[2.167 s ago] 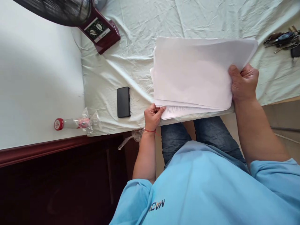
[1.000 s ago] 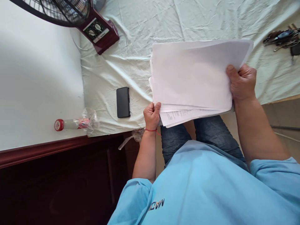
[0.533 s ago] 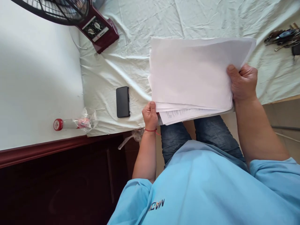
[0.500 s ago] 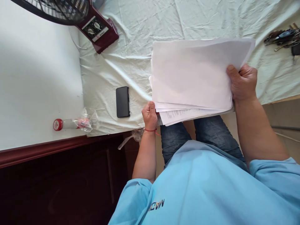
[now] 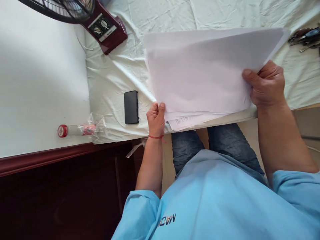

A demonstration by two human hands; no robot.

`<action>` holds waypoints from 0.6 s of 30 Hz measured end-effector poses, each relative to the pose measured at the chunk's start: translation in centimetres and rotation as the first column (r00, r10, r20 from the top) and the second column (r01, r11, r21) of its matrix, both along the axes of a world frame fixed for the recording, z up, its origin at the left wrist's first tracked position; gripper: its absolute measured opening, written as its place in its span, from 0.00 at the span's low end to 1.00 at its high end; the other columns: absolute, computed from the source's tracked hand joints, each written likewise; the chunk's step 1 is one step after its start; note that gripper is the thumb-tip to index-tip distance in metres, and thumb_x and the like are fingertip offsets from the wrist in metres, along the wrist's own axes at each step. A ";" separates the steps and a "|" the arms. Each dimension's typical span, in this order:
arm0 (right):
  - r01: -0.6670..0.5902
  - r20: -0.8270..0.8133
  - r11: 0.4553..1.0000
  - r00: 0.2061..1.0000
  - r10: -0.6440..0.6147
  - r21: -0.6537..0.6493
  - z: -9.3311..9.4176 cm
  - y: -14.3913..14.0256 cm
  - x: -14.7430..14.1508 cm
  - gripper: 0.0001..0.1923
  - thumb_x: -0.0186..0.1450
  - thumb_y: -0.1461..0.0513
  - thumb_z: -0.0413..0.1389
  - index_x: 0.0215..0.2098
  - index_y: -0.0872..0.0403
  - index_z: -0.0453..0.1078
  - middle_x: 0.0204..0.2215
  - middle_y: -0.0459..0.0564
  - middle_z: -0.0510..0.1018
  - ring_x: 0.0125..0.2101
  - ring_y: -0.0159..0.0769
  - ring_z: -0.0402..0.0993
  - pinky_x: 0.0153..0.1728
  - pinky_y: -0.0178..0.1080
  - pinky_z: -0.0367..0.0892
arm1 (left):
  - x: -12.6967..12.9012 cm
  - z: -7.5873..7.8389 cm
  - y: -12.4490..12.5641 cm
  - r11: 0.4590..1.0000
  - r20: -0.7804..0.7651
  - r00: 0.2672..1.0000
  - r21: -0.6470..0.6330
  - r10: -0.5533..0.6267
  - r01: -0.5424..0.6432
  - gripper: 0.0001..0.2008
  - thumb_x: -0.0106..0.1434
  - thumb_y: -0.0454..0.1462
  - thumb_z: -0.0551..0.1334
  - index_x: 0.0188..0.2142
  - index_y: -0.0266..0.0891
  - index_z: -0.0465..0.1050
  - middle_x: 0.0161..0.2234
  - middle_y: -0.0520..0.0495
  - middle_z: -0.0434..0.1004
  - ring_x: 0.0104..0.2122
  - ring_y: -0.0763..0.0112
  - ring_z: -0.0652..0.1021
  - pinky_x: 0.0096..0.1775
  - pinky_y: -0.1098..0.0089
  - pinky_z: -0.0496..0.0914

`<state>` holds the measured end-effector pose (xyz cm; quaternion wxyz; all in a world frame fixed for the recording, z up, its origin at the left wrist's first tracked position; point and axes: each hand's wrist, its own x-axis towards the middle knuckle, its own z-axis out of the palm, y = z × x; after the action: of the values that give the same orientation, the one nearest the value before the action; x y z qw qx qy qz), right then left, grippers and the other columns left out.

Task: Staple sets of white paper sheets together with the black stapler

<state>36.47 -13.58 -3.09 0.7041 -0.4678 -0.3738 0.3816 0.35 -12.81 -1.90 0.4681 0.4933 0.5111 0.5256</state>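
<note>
A stack of white paper sheets (image 5: 202,73) is held up over the near edge of the cloth-covered table. The top sheet is blank, and printed lines show on a lower sheet that sticks out at the near side. My left hand (image 5: 156,118), with a red string on its wrist, is closed on the stack's near left corner, thumb up. On the right edge, my right hand (image 5: 267,83) grips the sheets with its thumb on top and its fingers hidden beneath. The far right corner of the paper bends upward.
A black phone (image 5: 131,107) lies left of my left hand. Further left is a bottle with a red cap (image 5: 62,131), partly in clear plastic. A dark red fan (image 5: 110,33) stands at the far left, and a bunch of keys (image 5: 305,37) lies at the far right.
Both hands have moved apart, the left one leftward and the right one rightward. The paper stack has risen closer to the camera and looks larger, with less of the printed sheet showing.
</note>
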 end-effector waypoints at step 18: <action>-0.140 0.014 0.970 0.989 0.146 -0.198 3.8 -1.4 0.6 0.23 0.41 0.64 0.83 0.32 0.57 0.83 0.41 0.49 0.88 0.56 0.56 0.84 0.59 0.65 0.83 | -0.7 -1.6 0.3 1.000 0.030 1.000 -0.029 0.004 -0.004 0.32 0.47 0.55 0.85 0.44 0.39 0.83 0.41 0.42 0.86 0.50 0.58 0.85 0.58 0.59 0.82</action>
<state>37.07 -15.01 0.69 0.6197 -0.5124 -0.3771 0.4596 -0.30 -12.53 -3.55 0.4817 0.4776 0.5125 0.5265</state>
